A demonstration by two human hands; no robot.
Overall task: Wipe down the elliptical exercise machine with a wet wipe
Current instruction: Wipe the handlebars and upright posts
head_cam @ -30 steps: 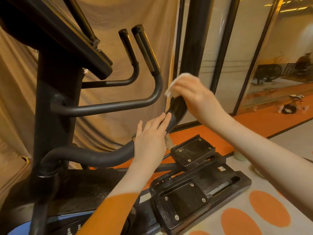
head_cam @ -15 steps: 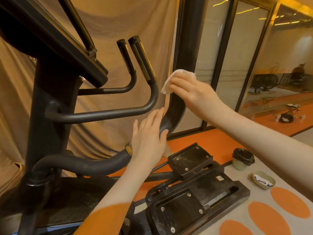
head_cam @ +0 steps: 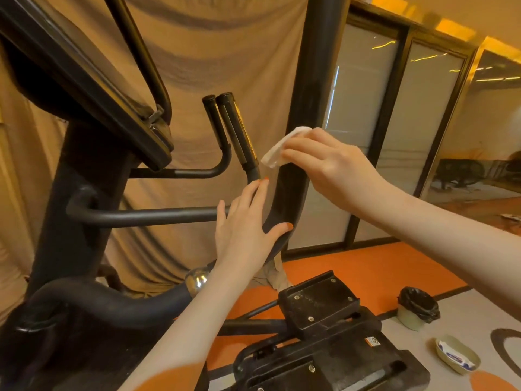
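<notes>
Higher up the handlebar our right hand carried the pinched wipe. Our left hand, fingers flat, steadied it. Most of the machine seemed left.

Floor was grey w/ an orange strip and orange ovals. The elliptical's base stood on it; just right of that sat a small bin w/ black liner, and nearer, a shallow dish holding a packet.

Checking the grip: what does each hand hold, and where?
Right hand pinches the wipe at its right end; left hand lies flat on the handlebar.
</notes>
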